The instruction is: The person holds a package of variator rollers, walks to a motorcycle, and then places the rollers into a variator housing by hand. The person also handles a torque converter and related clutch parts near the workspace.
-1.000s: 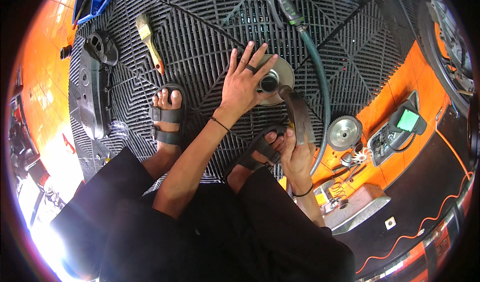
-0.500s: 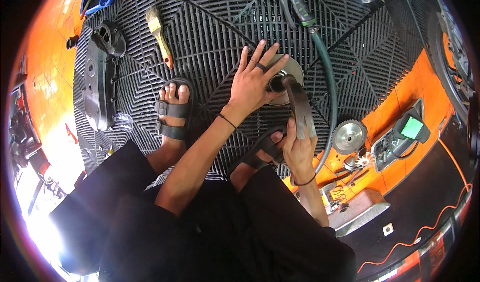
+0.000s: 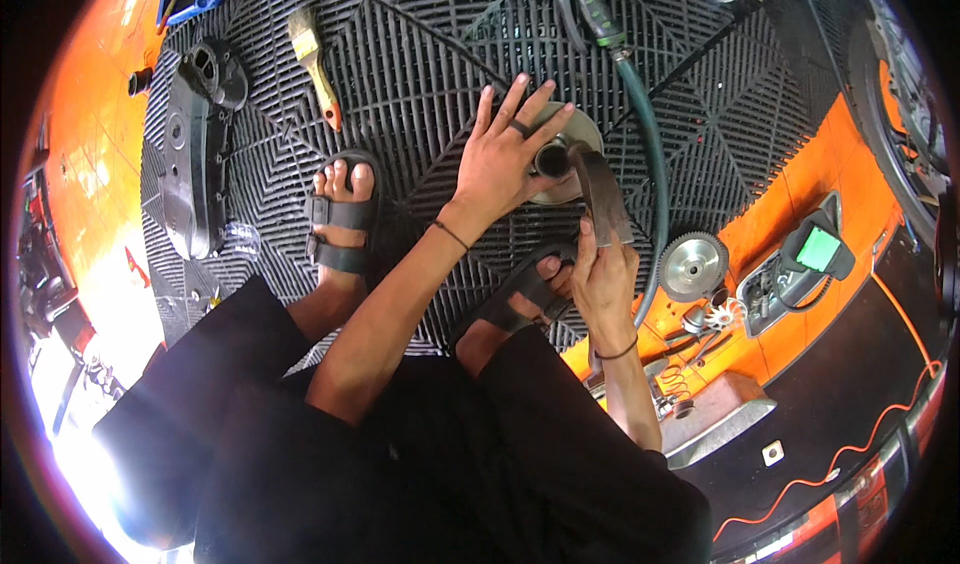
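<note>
A round metal disc (image 3: 588,126) with a short upright tube (image 3: 551,159) at its centre lies on the black slatted mat. My left hand (image 3: 497,159) rests over the disc's left side, fingers spread and stretched out, the thumb side close to the tube. In my right hand (image 3: 606,289) is a curved, brownish-grey tool (image 3: 603,199), partly smeared by motion; its exact kind is unclear. The tool's far end meets or overlaps the right side of the tube. My right fingers are closed around its near end, below the disc.
A green spray gun (image 3: 595,9) and its hose (image 3: 648,134) run past the disc's right. A brush (image 3: 316,69) and a black casing (image 3: 197,154) lie left. Rightward are a toothed metal wheel (image 3: 694,266), a fan wheel (image 3: 725,314) and a grey tray (image 3: 760,299).
The tool's far end has shifted slightly at the tube, uncovering more of the tube's opening. The right hand has moved a little. My left hand stays spread on the disc.
</note>
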Demonstrator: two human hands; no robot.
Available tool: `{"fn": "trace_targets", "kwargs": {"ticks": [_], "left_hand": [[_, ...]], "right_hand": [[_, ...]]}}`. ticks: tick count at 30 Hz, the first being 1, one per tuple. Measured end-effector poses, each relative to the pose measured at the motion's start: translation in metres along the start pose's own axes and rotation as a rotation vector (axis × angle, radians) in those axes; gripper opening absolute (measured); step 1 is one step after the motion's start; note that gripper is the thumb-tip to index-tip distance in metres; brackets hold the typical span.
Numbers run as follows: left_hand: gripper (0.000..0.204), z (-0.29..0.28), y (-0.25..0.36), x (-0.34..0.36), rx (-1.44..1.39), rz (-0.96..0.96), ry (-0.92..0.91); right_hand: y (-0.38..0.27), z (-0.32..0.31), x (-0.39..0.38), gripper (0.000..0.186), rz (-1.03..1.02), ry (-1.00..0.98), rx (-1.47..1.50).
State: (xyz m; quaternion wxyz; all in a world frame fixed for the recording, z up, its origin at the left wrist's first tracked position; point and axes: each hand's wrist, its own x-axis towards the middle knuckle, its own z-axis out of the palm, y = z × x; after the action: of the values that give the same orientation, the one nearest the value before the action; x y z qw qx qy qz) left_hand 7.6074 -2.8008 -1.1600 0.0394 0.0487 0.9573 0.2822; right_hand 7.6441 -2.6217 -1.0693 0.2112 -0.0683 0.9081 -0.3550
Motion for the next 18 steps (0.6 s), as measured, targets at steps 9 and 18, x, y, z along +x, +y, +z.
{"fn": "trace_targets", "kwargs": {"ticks": [9,18], "left_hand": [[0.084,0.004,0.000,-0.004,0.003,-0.009,0.049],[0.099,-0.002,0.004,-0.007,0.032,-0.029,-0.069]], "right_hand": [[-0.007,-0.008,-0.022,0.026,0.109,0.092,0.020],[-0.004,-0.003,-0.015,0.023,0.015,0.012,-0.092]]}}
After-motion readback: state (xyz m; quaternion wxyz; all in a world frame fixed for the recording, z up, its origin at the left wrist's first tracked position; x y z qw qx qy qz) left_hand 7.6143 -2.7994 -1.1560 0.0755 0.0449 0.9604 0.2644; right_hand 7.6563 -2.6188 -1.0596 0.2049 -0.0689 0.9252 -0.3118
